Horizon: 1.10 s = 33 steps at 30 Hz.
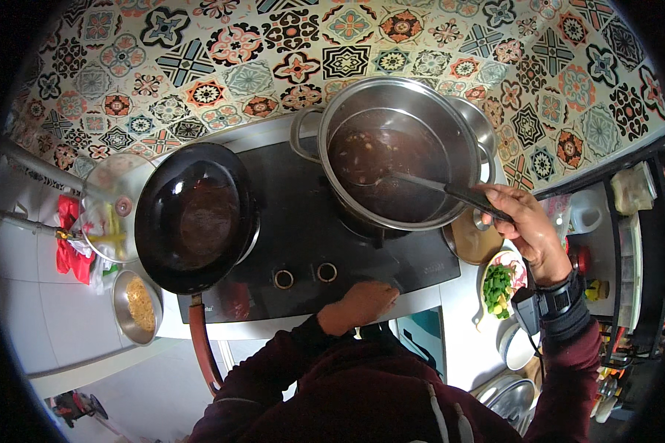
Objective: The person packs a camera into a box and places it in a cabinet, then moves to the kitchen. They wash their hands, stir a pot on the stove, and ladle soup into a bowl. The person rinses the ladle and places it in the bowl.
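Note:
My right hand (pixel 523 227) grips the black handle of a ladle (pixel 421 181), whose head is sunk in dark reddish broth inside a large steel stockpot (pixel 332 183). Pale bits float in the broth. The stockpot stands on the right burner of a black two-burner cooktop (pixel 293 221). My left hand (pixel 363 304) rests near the cooktop's front edge, its fingers curled; whether it holds anything cannot be told. A black frying pan (pixel 199 221) with a thin dark film inside sits on the left burner, its reddish-brown handle pointing towards me.
On the right, a plate (pixel 485 296) holds chopped green onion and sliced meat, with a bowl (pixel 518 346) and steel lids (pixel 507 401) nearer me. A steel bowl of yellowish food (pixel 119 318) and a glass lid (pixel 102 216) lie left of the pan. A shelf rack stands far right.

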Available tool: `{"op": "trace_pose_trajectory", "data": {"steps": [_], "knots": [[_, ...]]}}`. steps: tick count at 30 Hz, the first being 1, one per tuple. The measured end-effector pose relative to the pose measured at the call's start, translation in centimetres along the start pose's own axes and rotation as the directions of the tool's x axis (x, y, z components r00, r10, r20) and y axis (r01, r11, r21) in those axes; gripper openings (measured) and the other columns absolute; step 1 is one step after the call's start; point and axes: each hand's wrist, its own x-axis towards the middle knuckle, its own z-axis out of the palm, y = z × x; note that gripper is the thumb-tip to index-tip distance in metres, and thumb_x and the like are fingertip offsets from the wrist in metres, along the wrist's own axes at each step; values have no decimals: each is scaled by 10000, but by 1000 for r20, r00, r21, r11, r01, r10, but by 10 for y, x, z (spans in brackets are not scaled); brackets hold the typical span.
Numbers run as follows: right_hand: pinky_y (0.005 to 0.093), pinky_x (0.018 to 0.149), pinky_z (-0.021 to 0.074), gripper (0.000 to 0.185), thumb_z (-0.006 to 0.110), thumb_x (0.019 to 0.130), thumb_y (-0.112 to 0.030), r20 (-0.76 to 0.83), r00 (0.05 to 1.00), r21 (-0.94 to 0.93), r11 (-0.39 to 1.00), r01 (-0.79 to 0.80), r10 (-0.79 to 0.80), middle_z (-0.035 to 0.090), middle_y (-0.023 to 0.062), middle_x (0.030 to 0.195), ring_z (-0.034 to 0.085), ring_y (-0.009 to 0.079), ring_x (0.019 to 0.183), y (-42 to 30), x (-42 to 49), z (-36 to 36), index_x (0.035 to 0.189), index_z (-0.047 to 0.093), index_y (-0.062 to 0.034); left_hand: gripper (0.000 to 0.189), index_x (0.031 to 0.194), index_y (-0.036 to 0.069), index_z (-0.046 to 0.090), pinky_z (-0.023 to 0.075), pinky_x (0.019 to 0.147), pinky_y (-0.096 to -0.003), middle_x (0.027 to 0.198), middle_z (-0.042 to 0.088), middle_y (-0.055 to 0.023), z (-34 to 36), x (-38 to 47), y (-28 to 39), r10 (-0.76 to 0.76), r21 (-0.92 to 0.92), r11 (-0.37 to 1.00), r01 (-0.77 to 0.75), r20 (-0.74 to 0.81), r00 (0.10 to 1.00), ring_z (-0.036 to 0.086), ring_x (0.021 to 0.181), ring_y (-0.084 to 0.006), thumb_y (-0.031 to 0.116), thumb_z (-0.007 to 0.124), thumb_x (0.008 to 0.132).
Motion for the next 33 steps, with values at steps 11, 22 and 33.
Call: {"op": "trace_pose_trajectory", "data": {"steps": [11,22,33], "knots": [[134,401,252,320,580,916,-193,-135,986,125,985,119,-102,594,25,731,339,10,455,34,-37,-22,1164,558,7,198,932,47,539,495,717,-406,876,585,-118,-1,5,3,40,-1,999,-40,-35,999,596,847,-274,242,539,898],[137,443,255,367,587,912,-209,-210,958,116,968,223,-196,574,-9,760,352,7,514,62,-51,-28,1214,538,-5,177,922,45,537,507,686,-388,842,580,-110,8,8,-1,93,61,994,-90,-48,995,600,800,-260,220,544,895],[134,453,264,352,577,910,-156,-222,952,120,963,240,-210,573,-23,789,338,8,515,76,-49,-28,1231,527,-22,168,894,43,537,505,629,-388,791,561,-109,12,6,-3,132,55,991,-126,-114,985,593,735,-261,205,577,874]]}}
